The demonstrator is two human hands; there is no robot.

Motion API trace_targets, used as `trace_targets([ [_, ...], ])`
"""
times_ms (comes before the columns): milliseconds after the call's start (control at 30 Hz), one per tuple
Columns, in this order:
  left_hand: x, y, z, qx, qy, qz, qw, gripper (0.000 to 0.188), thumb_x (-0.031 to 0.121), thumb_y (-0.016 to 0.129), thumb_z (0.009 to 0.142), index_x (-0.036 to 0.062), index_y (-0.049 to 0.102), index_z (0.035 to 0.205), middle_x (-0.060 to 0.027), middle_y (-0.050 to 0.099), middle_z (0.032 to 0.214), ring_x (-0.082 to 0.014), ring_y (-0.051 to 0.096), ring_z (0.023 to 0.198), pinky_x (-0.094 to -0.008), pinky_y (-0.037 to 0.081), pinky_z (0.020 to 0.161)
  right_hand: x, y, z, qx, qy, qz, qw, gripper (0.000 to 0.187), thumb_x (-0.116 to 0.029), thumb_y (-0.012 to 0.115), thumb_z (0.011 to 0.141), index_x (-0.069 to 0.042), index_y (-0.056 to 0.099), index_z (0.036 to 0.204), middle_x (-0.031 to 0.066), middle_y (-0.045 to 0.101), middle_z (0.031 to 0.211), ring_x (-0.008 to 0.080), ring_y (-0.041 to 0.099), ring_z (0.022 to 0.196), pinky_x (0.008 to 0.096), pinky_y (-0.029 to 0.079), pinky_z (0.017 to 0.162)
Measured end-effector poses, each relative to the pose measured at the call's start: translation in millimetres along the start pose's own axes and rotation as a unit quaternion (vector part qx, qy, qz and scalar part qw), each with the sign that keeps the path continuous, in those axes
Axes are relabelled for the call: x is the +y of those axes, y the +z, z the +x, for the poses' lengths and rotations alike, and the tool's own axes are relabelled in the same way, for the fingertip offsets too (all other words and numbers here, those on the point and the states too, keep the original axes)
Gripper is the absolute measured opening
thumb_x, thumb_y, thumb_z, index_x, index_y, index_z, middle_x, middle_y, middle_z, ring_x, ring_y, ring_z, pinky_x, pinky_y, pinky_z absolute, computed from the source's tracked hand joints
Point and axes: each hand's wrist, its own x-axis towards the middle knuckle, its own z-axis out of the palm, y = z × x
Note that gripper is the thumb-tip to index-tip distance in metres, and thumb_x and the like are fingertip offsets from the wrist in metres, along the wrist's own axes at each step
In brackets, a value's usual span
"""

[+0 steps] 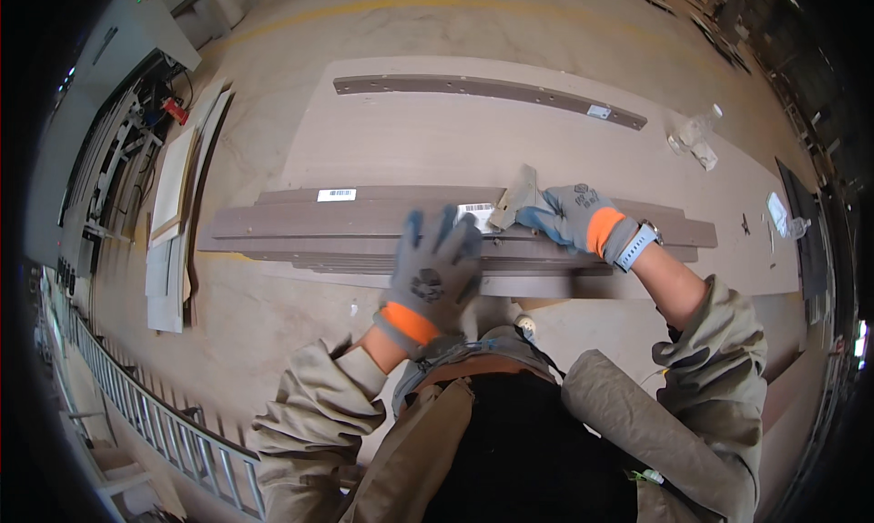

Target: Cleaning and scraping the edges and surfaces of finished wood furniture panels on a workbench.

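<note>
My left hand [430,273], in a grey glove with an orange cuff, is held over the front part of a stack of long grey-brown strips [300,221]. Its fingers are spread and nothing shows in them; whether they touch the strips I cannot tell. My right hand [574,215], gloved alike, is closed on a flat beige piece [516,200] with straight edges, whose kind I cannot make out. That piece lies across the stack beside a white barcode label [475,215]. Another label [337,195] is stuck on a rear strip further left.
The stack rests on a wide grey-brown panel [382,150]. One separate strip with holes [492,89] lies at its far side. A clear bottle [699,127] stands at the right. Boards [173,195] lie on the floor at left, near a metal rail [173,423].
</note>
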Motion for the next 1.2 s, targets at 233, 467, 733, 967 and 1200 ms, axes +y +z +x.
trace_targets([
  [233, 3.7, -13.1, 3.3, 0.008, -0.022, -0.106, 0.994, 0.029, 0.023, 0.062, 0.072, 0.0076, 0.053, 0.095, -0.0146, 0.05, 0.108, -0.0331, 0.044, 0.115, -0.0555, 0.021, 0.101, 8.6, 5.5, 3.4, 0.01, -0.006, 0.005, 1.0, 0.047, -0.052, 0.048, 0.085, -0.007, 0.058, 0.077, 0.0053, 0.059, 0.06, 0.0195, 0.059, 0.054, 0.0328, 0.046, 0.059],
  [467, -59.8, -23.5, -42.5, 0.032, -0.205, 0.084, 0.975, 0.06, 0.036, 0.064, 0.074, 0.0055, 0.047, 0.123, -0.0185, 0.042, 0.128, -0.0346, 0.035, 0.124, -0.0534, 0.018, 0.103, -24.8, 1.3, 0.7, -0.006, -0.099, -0.217, 0.971, 0.052, -0.055, 0.043, 0.084, -0.008, 0.064, 0.091, 0.0124, 0.065, 0.077, 0.0302, 0.063, 0.073, 0.0381, 0.047, 0.067],
  [733, -62.8, -16.7, -46.9, 0.005, -0.187, 0.123, 0.975, 0.081, 0.044, 0.061, 0.075, 0.0006, 0.031, 0.136, -0.0216, 0.03, 0.14, -0.0387, 0.022, 0.132, -0.0546, 0.014, 0.106, -56.1, -1.4, 17.0, 0.021, -0.107, -0.226, 0.968, 0.059, -0.06, 0.041, 0.083, -0.008, 0.064, 0.096, 0.0158, 0.065, 0.09, 0.0342, 0.061, 0.085, 0.0399, 0.047, 0.075],
  [967, -63.1, -19.9, -49.5, 0.028, -0.187, 0.093, 0.978, 0.079, 0.04, 0.064, 0.073, -0.0006, 0.035, 0.133, -0.0227, 0.034, 0.136, -0.04, 0.027, 0.129, -0.0544, 0.017, 0.107, -57.8, -3.2, 18.3, -0.034, -0.11, -0.271, 0.956, 0.06, -0.062, 0.041, 0.083, -0.008, 0.064, 0.097, 0.0151, 0.065, 0.091, 0.0339, 0.061, 0.086, 0.04, 0.048, 0.076],
  [1200, -61.7, -18.7, -48.1, 0.024, -0.197, 0.096, 0.975, 0.08, 0.039, 0.067, 0.07, -0.0008, 0.036, 0.132, -0.0223, 0.034, 0.136, -0.0394, 0.026, 0.129, -0.055, 0.017, 0.107, -58.1, -2.7, 19.3, -0.015, -0.123, -0.309, 0.943, 0.064, -0.065, 0.041, 0.081, -0.008, 0.064, 0.098, 0.0149, 0.066, 0.091, 0.0339, 0.062, 0.086, 0.0405, 0.048, 0.076],
])
